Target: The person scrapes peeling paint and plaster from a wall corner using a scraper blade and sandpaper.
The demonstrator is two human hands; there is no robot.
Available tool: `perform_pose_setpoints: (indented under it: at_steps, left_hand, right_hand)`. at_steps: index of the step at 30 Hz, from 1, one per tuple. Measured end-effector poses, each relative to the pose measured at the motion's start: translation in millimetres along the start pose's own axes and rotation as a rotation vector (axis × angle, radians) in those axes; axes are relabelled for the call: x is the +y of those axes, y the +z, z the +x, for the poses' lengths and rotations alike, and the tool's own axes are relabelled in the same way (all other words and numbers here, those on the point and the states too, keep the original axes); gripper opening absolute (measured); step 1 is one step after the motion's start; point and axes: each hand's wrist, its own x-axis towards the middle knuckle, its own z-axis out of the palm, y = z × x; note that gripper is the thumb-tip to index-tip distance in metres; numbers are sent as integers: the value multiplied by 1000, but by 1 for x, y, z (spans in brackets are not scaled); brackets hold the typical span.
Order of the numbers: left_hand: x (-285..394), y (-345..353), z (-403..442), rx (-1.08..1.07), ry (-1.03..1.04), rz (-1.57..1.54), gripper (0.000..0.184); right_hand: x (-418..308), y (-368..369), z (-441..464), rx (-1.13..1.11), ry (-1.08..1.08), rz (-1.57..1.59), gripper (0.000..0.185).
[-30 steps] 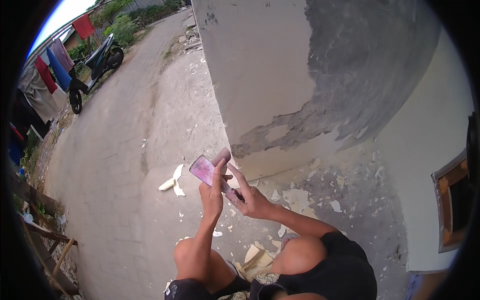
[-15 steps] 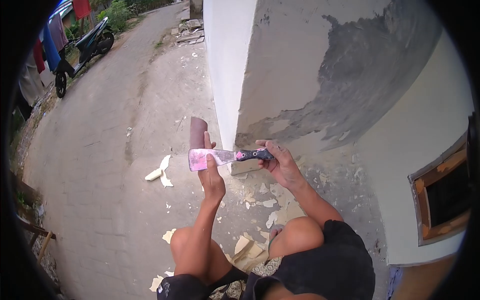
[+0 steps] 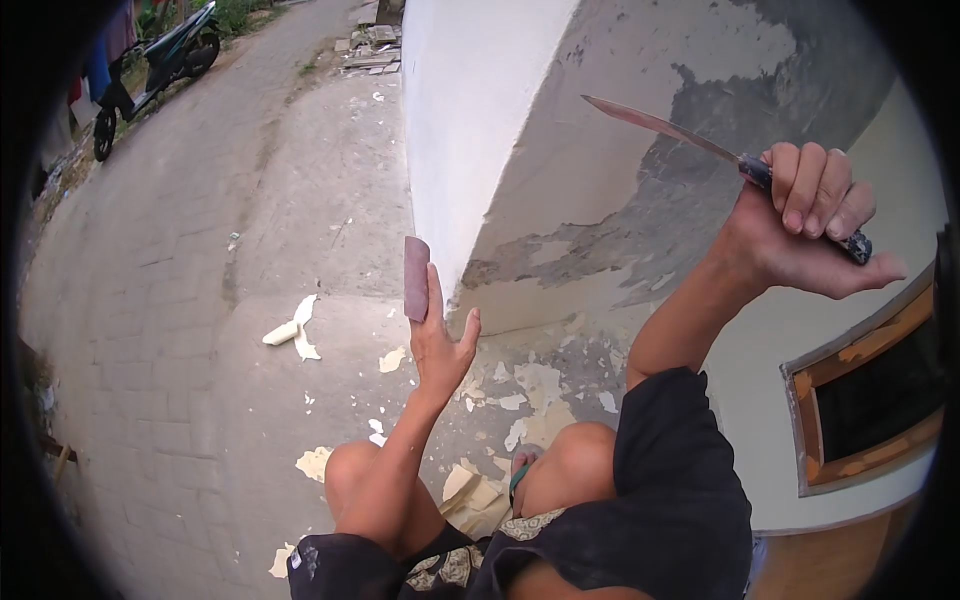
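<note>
My right hand (image 3: 815, 205) is raised in front of the patchy grey wall (image 3: 590, 190), its fingers wrapped round the black handle of a scraper (image 3: 670, 128). The scraper's blade is seen nearly edge-on and points up to the left. Low by the white wall's corner, my left hand (image 3: 440, 345) holds a curled piece of brownish sandpaper (image 3: 416, 280) along its fingers, with the thumb spread away to the right.
Peeled paint flakes (image 3: 540, 385) lie about the ground near my knees, and a white roll-like piece (image 3: 282, 333) lies to the left. A wood-framed window (image 3: 810, 430) is at right. A motorbike (image 3: 165, 60) stands at the upper left.
The scraper has left my left hand and risen far to the right in my right hand. My left hand now has only the sandpaper. The view has shifted right.
</note>
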Motion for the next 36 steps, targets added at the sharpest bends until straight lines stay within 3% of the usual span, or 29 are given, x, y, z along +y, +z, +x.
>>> perform_pose_setpoints:
  at_steps: [1, 6, 14, 21, 22, 25, 27, 29, 30, 32, 36]
  left_hand:
    - [-5, 1, 3, 24, -65, -20, 83]
    - [-17, -7, 15, 113, -350, -218, 77]
    - [-17, -10, 19, 90, -383, -219, 75]
    - [-25, -9, 21, 61, -391, -210, 75]
    - [-25, -10, 22, 60, -396, -211, 75]
    - [-24, -11, 24, 63, -399, -214, 74]
    - [-25, -11, 22, 63, -385, -216, 74]
    - [-24, -11, 18, 57, -380, -206, 73]
    - [-24, -12, 22, 64, -368, -202, 73]
    - [-24, -13, 23, 57, -391, -183, 72]
    - [-24, -14, 24, 49, -395, -163, 71]
  right_hand:
    - [-2, -9, 16, -125, -29, 41, 77]
    - [36, -11, 41, -255, 166, 38, 56]
    - [32, -35, 48, -95, 276, 71, 39]
    - [35, -29, 56, -58, 419, 128, 38]
    - [50, -21, 47, 19, 345, -6, 39]
    - [52, -18, 44, -145, 330, 33, 40]
    - [90, -21, 38, -70, 163, 623, 47]
    - [90, -17, 37, -59, 149, 577, 52]
    - [68, -7, 43, -98, 214, 246, 51]
    - [63, -19, 49, -319, 237, -13, 51]
    - [55, -15, 54, -301, 237, -55, 51]
